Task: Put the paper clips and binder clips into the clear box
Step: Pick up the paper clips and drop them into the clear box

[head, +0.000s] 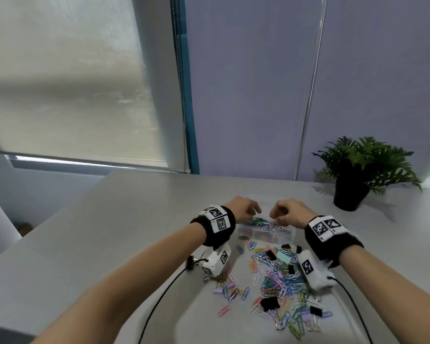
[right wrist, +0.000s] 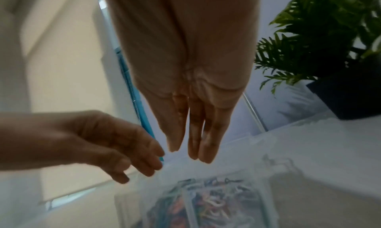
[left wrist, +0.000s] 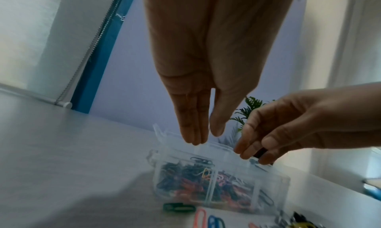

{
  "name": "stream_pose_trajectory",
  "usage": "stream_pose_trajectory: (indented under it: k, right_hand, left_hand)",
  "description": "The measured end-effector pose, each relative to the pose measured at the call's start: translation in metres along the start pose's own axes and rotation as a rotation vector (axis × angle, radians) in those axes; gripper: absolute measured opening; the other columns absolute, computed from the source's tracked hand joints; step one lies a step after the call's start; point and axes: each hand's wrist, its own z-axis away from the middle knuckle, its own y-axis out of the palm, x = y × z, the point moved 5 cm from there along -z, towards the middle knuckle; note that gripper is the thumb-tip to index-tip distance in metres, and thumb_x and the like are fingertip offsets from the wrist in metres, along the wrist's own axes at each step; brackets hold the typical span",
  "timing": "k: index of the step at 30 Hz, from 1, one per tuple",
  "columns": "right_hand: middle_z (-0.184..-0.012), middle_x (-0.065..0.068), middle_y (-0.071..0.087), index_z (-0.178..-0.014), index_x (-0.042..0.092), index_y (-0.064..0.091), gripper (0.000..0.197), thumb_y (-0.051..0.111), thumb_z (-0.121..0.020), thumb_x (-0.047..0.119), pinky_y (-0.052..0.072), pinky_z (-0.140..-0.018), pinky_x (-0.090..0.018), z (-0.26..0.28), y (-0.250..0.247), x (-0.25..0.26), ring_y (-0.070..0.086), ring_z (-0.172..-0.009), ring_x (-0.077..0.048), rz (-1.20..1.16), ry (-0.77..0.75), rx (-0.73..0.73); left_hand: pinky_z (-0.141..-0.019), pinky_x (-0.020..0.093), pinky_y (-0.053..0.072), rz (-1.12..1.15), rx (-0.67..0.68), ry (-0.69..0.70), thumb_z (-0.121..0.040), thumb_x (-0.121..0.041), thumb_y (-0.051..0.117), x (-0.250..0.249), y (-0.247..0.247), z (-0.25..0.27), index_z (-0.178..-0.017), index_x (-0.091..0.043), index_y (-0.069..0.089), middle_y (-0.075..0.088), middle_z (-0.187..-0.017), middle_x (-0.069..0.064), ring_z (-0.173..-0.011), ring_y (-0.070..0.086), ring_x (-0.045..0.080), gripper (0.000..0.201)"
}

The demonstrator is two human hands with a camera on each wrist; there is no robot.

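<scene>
The clear box stands on the grey table, with its compartments full of coloured paper clips. Its translucent lid stands raised at the back. My left hand hovers over the box's left part, fingers straight and pointing down, holding nothing I can see. My right hand hangs over the right part, fingers also straight and empty, tips close to the box's rim. A loose pile of paper clips and black binder clips lies in front of the box.
A potted plant stands at the back right of the table. Black cables trail from the wrist cameras toward me. The table's left edge drops off beside a window with a blind.
</scene>
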Motion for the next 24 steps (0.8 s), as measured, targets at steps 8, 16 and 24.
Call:
stream_pose_trajectory:
  k: [8,16,24]
  right_hand:
    - [-0.102,-0.005,0.067,-0.098,0.010,0.065,0.017,0.064,-0.081,0.012,0.046,-0.080,-0.026,0.035,0.058,0.026,0.059,-0.090,-0.016,0.449,-0.215,0.217]
    - [-0.118,-0.007,0.057,-0.108,0.013,0.053,0.036,0.070,-0.077,0.019,0.044,-0.088,-0.035,0.030,0.083,0.021,0.053,-0.111,-0.024,0.599,-0.192,0.179]
    - [-0.093,-0.002,0.070,-0.066,0.026,0.047,0.028,0.062,-0.077,0.005,0.047,-0.076,-0.032,0.036,0.084,0.022,0.061,-0.093,-0.020,0.560,-0.156,0.182]
  left_hand:
    - [-0.097,0.033,0.046,-0.179,0.277,-0.115,-0.076,-0.044,0.071,0.002,0.049,0.051,-0.130,-0.010,0.047,0.053,-0.132,0.011,-0.111,0.054,0.025,0.068]
    - [-0.094,0.037,0.047,-0.096,0.105,-0.210,-0.074,-0.022,0.077,-0.006,0.063,0.041,-0.111,0.000,0.061,0.062,-0.118,0.018,-0.110,0.058,0.032,0.046]
    - [-0.087,0.032,0.048,-0.106,0.212,-0.193,-0.083,-0.007,0.065,0.008,0.062,0.052,-0.105,-0.002,0.068,0.068,-0.111,0.017,-0.105,0.062,0.030,0.023]
